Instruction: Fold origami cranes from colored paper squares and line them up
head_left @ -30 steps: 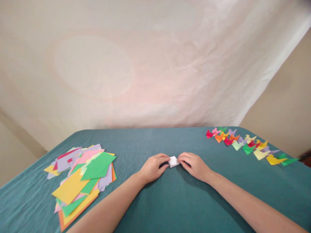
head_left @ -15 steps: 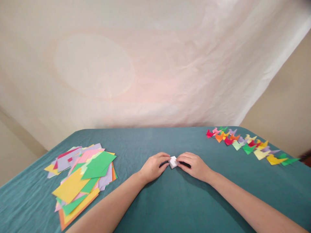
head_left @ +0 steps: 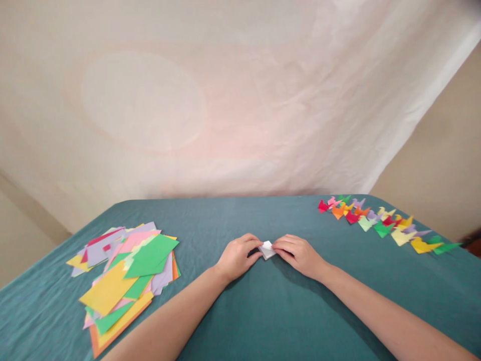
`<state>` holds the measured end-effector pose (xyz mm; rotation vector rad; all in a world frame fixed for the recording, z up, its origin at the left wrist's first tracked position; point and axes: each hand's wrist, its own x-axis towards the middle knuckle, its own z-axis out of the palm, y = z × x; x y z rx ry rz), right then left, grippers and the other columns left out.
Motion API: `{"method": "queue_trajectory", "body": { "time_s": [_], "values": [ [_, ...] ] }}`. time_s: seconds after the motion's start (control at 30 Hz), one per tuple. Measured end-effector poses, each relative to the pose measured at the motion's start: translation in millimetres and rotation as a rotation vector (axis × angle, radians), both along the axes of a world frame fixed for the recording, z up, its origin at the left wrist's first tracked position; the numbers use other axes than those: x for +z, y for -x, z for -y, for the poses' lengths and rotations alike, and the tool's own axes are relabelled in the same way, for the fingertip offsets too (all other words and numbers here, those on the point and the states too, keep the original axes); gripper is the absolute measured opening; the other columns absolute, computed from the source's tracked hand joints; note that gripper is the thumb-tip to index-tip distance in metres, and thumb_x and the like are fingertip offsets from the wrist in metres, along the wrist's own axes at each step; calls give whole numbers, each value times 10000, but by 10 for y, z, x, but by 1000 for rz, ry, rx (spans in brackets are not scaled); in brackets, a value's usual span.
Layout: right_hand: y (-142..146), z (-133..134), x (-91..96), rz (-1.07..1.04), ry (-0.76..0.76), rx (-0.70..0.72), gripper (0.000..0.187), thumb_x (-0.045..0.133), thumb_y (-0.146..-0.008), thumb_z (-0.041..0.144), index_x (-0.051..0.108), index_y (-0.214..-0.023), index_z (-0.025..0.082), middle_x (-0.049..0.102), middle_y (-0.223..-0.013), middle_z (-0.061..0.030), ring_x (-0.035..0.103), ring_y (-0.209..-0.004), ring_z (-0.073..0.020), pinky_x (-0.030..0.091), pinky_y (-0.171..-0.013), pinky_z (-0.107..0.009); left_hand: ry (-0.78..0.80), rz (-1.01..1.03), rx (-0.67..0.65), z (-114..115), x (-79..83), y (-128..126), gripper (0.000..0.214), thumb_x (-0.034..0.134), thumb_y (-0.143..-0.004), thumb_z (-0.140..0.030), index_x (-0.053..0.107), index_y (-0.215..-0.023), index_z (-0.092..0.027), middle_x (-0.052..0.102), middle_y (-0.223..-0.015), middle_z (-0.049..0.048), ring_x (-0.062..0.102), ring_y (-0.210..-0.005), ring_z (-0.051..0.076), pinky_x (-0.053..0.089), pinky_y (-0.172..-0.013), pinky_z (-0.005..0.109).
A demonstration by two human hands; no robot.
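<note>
A small folded piece of white paper (head_left: 267, 249) lies on the teal tablecloth (head_left: 263, 311) in the middle of the table. My left hand (head_left: 236, 258) pinches its left edge with curled fingers. My right hand (head_left: 298, 254) presses on its right edge, fingers closed together over the fold. Both forearms reach in from the lower edge of the view.
A loose pile of coloured paper squares (head_left: 126, 271) lies at the left of the table. A row of several small folded paper figures (head_left: 383, 224) in mixed colours runs along the far right. A pale cloth backdrop (head_left: 225, 100) hangs behind the table.
The white paper has been pressed slightly smaller between my fingers, and my right fingers have closed further over it. Both hands stay in place.
</note>
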<state>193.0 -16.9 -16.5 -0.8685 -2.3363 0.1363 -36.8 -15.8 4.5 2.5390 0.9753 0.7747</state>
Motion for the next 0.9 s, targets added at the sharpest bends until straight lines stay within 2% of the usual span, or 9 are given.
{"method": "queue_trajectory", "body": {
  "time_s": [0.47,0.67,0.9],
  "values": [
    [25,31,37,-36,12,-11,168,461,-884,201,623,-929,200,668,-895,-60,618,-817,-168,501,-757,-316,-113,-76,24,-17,-9,-19,211,459,-878,-256,652,-949,-210,636,-951,38,593,-856,147,462,-785,250],
    [29,50,37,-39,38,13,151,553,-840,257,612,-967,199,654,-946,-67,613,-857,-176,500,-784,-316,-153,-99,40,-40,-45,-29,211,449,-887,-244,654,-912,-202,641,-912,34,587,-841,145,447,-777,252],
    [46,40,25,-24,-19,-9,148,525,-853,226,621,-964,208,658,-940,-59,621,-852,-166,508,-778,-308,-188,-145,32,-35,-16,-31,215,438,-891,-245,649,-903,-200,636,-900,37,585,-820,148,437,-750,254]
  ]
}}
